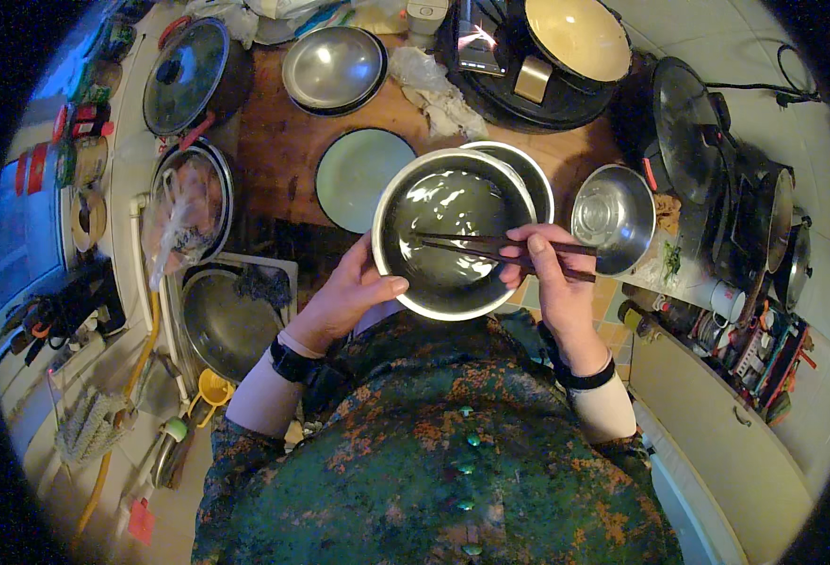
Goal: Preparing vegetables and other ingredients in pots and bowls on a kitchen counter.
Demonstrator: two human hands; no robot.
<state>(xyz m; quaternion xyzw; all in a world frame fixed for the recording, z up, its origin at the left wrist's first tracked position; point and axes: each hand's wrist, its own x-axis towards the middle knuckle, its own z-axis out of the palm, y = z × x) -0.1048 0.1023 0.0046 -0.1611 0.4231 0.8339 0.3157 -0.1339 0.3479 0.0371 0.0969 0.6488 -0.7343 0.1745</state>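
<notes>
My left hand (353, 289) grips the near left rim of a round metal bowl (457, 307), its thumb over the edge. Rippled, shiny liquid (450, 201) lies inside the bowl. A pair of dark chopsticks (471, 245) is held in my right hand (553, 275); their tips reach down towards the liquid. Whether the tips are under its surface is hard to tell. Behind the held bowl, a second metal bowl (541, 169) is partly hidden. A pale green enamel basin (358, 173) sits to the left, its right side covered by the held bowl.
A metal bowl (613, 219) stands on the right. Farther back are metal dishes (334, 67), a crumpled cloth (447, 106), a phone (482, 35) and a cream-lined pan (577, 35). Lidded pots (185, 78) and a plastic bag (175, 219) line the left, above a wok (224, 325).
</notes>
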